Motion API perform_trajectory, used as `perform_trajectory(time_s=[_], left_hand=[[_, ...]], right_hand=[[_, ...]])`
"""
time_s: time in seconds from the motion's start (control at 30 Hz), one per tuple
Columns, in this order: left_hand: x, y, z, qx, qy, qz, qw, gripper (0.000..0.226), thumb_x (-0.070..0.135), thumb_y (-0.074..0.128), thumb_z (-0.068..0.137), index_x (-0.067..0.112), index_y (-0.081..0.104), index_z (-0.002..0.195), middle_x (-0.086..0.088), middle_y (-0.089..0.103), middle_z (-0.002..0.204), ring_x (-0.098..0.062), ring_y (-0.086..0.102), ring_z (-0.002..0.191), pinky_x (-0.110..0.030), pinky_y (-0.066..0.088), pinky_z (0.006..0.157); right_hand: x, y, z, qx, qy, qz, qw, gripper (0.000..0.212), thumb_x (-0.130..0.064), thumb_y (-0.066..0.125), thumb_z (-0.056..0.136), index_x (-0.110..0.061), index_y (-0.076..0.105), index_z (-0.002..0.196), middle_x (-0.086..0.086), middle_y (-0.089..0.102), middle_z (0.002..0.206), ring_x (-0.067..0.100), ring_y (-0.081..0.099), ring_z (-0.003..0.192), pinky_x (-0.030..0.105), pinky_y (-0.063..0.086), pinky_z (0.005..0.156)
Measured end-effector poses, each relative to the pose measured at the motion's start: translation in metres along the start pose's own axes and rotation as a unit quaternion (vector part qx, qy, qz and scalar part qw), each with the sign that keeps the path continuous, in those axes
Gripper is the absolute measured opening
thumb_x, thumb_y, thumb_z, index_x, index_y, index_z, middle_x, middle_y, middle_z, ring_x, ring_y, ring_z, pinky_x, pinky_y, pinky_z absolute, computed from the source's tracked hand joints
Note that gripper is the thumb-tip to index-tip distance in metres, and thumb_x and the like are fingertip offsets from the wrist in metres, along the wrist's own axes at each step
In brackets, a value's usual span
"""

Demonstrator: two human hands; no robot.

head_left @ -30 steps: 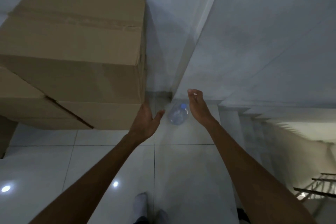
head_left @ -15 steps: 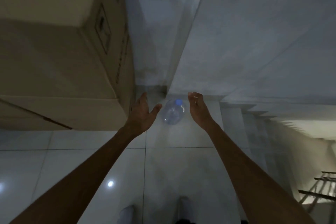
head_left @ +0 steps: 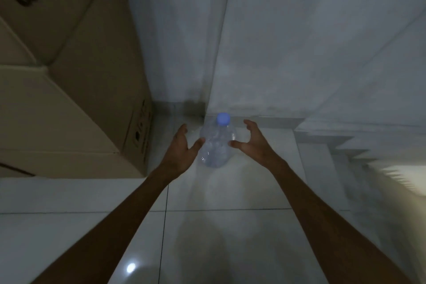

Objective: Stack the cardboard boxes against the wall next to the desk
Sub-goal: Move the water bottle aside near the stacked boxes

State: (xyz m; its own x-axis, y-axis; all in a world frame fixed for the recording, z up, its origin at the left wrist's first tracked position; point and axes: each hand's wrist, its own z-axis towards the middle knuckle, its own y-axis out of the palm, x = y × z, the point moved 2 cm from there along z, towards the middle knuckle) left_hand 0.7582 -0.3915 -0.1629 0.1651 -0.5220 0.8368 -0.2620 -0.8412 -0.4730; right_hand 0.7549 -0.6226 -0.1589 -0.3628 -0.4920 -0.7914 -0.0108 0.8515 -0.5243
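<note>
Walls: two pale wall faces (head_left: 311, 41) in shot, meeting at a corner that runs down to the floor behind the bottle.
Floor: glossy white tiles (head_left: 230, 237), dark grout lines crossing, one bright spot of reflected light low and left of centre.
Cardboard boxes: two I can count. The big upper box (head_left: 96, 71) fills the left side, dark print on its side panels, and it sits on a lower box (head_left: 13, 172) of which only a sliver shows at the left edge. The stack stands on the floor, close to the far wall, left of the corner.
Stairs: one flight (head_left: 345, 145) dropping away on the right, edges blurred.
Arms: two bare forearms reaching forward from the bottom of the view.
Hands: two, apart, one on each side of the bottle. Left hand (head_left: 182, 147) spread wide, thumb at the bottle's side; touching or not, I cannot tell. Right hand (head_left: 255, 143) spread with fingers bent, thumb just at the bottle, gripping nothing.
Bottle: one clear plastic bottle (head_left: 215, 145), blue cap, on the floor between the hands.
</note>
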Motion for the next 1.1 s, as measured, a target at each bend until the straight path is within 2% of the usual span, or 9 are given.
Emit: perform_trajectory(time_s=[0.13,0.3,0.43,0.57,0.63,0.7,0.77,0.97,1.1], left_hand=[[-0.022,0.031,0.032,0.005,0.038,-0.009,0.999,0.086,0.052,0.057,0.090,0.014,0.017,0.155,-0.006,0.024,0.160,-0.021,0.028,0.145,-0.037,0.027,0.117],[-0.041,0.051,0.055,0.004,0.069,-0.038,0.997,0.090,0.055,0.064,0.084,0.019,0.021,0.154,0.001,0.030,0.157,-0.018,0.034,0.141,-0.034,0.032,0.112],[-0.042,0.055,0.060,0.011,0.107,-0.063,0.992,0.074,0.043,0.067,0.087,0.021,0.032,0.148,0.018,0.040,0.131,-0.004,0.042,0.120,-0.024,0.035,0.097],[-0.051,0.060,0.060,-0.013,0.145,-0.062,0.987,0.065,0.037,0.074,0.083,0.036,0.040,0.138,0.025,0.051,0.127,0.015,0.049,0.111,-0.022,0.043,0.096],[-0.053,0.063,0.058,-0.019,0.153,-0.068,0.986,0.066,0.032,0.078,0.081,0.043,0.039,0.134,0.034,0.051,0.122,0.020,0.048,0.110,-0.011,0.043,0.089],[-0.055,0.065,0.057,-0.011,0.165,-0.080,0.983,0.067,0.028,0.079,0.079,0.048,0.038,0.129,0.040,0.052,0.117,0.020,0.049,0.109,-0.002,0.041,0.082],[-0.057,0.066,0.058,-0.004,0.169,-0.089,0.982,0.068,0.026,0.080,0.079,0.046,0.039,0.129,0.037,0.054,0.117,0.019,0.050,0.108,0.000,0.041,0.080],[-0.064,0.062,0.062,-0.005,0.161,-0.083,0.983,0.071,0.031,0.079,0.079,0.041,0.036,0.135,0.035,0.047,0.120,0.026,0.046,0.105,-0.004,0.039,0.082],[-0.076,0.052,0.068,0.012,0.154,-0.074,0.985,0.074,0.037,0.082,0.075,0.043,0.040,0.136,0.030,0.052,0.121,0.014,0.049,0.112,-0.023,0.047,0.091]], right_hand=[[0.032,0.017,0.024,-0.021,-0.023,0.011,0.999,0.117,-0.036,0.091,0.067,-0.017,0.019,0.157,0.003,0.026,0.162,0.017,0.028,0.146,0.023,0.027,0.107],[0.052,0.031,0.043,-0.039,-0.056,0.009,0.998,0.127,-0.043,0.093,0.060,-0.022,0.014,0.158,0.001,0.022,0.163,0.017,0.025,0.148,0.029,0.028,0.112],[0.050,0.031,0.049,-0.025,-0.081,0.050,0.995,0.126,-0.056,0.089,0.056,-0.026,0.020,0.157,0.001,0.026,0.162,0.015,0.028,0.147,0.038,0.031,0.118],[0.041,0.033,0.055,-0.030,-0.100,0.044,0.994,0.127,-0.069,0.084,0.051,-0.029,0.024,0.155,-0.001,0.032,0.159,0.014,0.033,0.144,0.041,0.035,0.116],[0.036,0.037,0.056,-0.031,-0.119,0.037,0.992,0.122,-0.063,0.087,0.054,-0.026,0.027,0.154,-0.002,0.039,0.154,0.013,0.040,0.139,0.037,0.039,0.113],[0.032,0.042,0.056,-0.029,-0.144,0.044,0.988,0.104,-0.044,0.091,0.063,-0.022,0.037,0.148,-0.003,0.050,0.144,0.012,0.051,0.129,0.031,0.045,0.106],[0.032,0.047,0.058,-0.021,-0.163,0.049,0.985,0.087,-0.031,0.092,0.067,-0.021,0.047,0.140,-0.003,0.058,0.133,0.011,0.058,0.120,0.029,0.048,0.101],[0.030,0.057,0.061,0.006,-0.166,0.048,0.985,0.094,-0.038,0.095,0.060,-0.023,0.047,0.140,-0.006,0.058,0.133,0.007,0.057,0.118,0.019,0.045,0.094],[0.022,0.066,0.063,0.013,-0.165,0.049,0.985,0.090,-0.038,0.095,0.059,-0.025,0.050,0.136,-0.008,0.060,0.129,0.004,0.058,0.115,0.013,0.045,0.089]])
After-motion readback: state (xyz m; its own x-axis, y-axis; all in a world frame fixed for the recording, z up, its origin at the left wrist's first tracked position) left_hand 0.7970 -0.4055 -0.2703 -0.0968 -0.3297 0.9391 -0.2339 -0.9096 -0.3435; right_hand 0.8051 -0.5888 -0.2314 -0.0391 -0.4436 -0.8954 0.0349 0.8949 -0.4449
